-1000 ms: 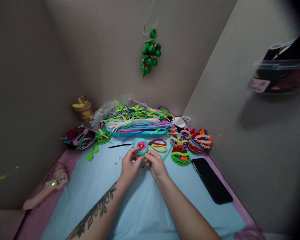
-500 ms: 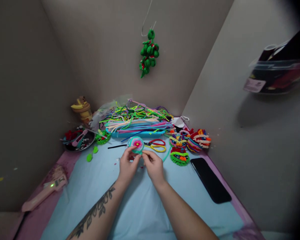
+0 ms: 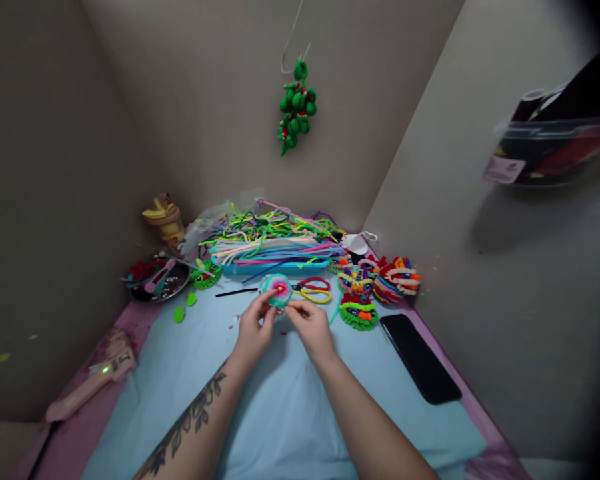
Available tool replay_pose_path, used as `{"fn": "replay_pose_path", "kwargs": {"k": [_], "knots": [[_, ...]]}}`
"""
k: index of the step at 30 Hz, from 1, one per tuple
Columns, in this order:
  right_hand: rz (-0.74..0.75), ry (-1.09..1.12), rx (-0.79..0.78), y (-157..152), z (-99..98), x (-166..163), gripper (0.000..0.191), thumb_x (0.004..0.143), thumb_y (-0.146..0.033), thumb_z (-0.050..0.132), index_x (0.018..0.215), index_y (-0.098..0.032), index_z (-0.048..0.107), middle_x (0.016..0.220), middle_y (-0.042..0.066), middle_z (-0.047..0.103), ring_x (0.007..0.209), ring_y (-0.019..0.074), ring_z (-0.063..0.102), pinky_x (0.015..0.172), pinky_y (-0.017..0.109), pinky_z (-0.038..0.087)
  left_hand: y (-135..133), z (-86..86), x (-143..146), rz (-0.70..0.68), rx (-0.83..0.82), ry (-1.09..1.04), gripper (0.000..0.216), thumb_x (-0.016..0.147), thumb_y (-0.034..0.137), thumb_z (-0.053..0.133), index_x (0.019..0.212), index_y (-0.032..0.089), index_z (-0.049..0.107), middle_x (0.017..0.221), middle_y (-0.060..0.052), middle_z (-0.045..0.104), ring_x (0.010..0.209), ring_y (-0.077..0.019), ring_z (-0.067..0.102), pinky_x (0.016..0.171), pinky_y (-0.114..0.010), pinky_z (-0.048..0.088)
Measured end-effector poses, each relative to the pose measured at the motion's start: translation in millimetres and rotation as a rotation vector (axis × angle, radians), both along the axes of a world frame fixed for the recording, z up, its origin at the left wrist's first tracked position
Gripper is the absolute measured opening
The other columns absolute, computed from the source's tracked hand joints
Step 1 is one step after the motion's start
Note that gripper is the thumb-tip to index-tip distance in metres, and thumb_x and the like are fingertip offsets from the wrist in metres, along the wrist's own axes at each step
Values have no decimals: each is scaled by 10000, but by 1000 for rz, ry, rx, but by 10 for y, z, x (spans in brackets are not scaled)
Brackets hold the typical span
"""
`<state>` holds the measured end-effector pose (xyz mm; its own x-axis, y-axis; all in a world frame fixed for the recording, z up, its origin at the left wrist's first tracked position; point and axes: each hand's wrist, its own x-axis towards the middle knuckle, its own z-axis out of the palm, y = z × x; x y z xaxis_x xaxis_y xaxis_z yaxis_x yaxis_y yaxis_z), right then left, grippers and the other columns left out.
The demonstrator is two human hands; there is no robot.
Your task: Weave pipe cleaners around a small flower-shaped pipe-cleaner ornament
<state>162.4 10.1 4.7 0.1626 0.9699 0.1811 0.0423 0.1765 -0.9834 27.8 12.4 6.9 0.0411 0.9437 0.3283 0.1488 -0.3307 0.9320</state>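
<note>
A loose pile of pipe cleaners [image 3: 275, 237] in many colours lies at the back of the tabletop [image 3: 280, 413], over a long blue tray [image 3: 275, 268]. Just in front of the tray lie scissors [image 3: 314, 290] with red and yellow handles, close behind the hands, and a thin black strand [image 3: 235, 292] to their left. To the right sits a cluster of finished fuzzy pieces [image 3: 380, 283], the nearest with a green fringe [image 3: 359, 315], and beyond them a black phone [image 3: 420, 358] lies flat near the wall. At the left are a dark dish [image 3: 157, 279] of small bits, a yellow figure [image 3: 164, 217] behind it, two green leaf shapes [image 3: 185, 307] and a pink glue gun [image 3: 87, 387] with a green light at the tabletop's edge. A green ornament [image 3: 295, 107] hangs on the back wall.

Nothing lies between the hands and the camera.

The disc [image 3: 279, 289] is held just above the tabletop, in front of the blue tray and beside the scissors. It is a small round coil, teal at the rim, pink inside, with a yellow spot at the centre, and its face is tilted toward the camera. The left hand [image 3: 253, 330] pinches its lower left edge between thumb and forefinger. The right hand [image 3: 313, 327] closes its fingertips on the lower right edge.
</note>
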Motion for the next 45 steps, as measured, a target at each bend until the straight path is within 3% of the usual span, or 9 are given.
{"fn": "replay_pose_path", "kwargs": {"k": [12,20,26,36,41,45], "knots": [[-82,-230,134,-39,36,-14,114,744,-272,623,735,-194,705,706,32,650,677,170,578,651,287,455,-10,-26,-14,-6,2,25,385,823,210,530,1205,189,569,1167,-108,621,892,-188,641,795,-300,504],[-134,-263,139,-56,39,-33,143,780,-270,577,712,-184,669,716,31,642,727,179,582,686,280,438,-30,-66,7,-63,20,5,431,829,186,510,1259,196,533,1098,-114,657,850,-190,662,790,-322,522],[-145,-239,137,-43,-23,-28,132,789,-268,547,738,-187,638,751,36,614,738,174,563,628,258,439,-57,-42,46,-95,6,-13,450,825,192,511,1275,190,513,1170,-124,624,886,-191,657,785,-315,523],[-183,-307,131,-25,-78,13,127,819,-231,495,744,-190,590,764,37,563,739,179,540,652,279,429,-88,-31,94,-160,-64,-34,498,830,229,520,1323,185,457,1012,-113,660,822,-190,660,678,-276,531],[-121,-210,188,2,-38,38,169,837,-264,502,882,-190,648,895,62,626,884,195,575,804,324,442,-32,-35,61,-71,-117,-103,490,833,265,520,1310,170,466,872,-62,644,616,-127,585,613,-260,510],[-120,-195,168,1,-31,23,118,799,-249,551,846,-188,640,873,55,617,874,191,576,789,310,449,-26,-37,56,-64,-106,-97,473,840,276,511,1299,167,478,820,-51,627,599,-125,564,586,-256,504]]}}
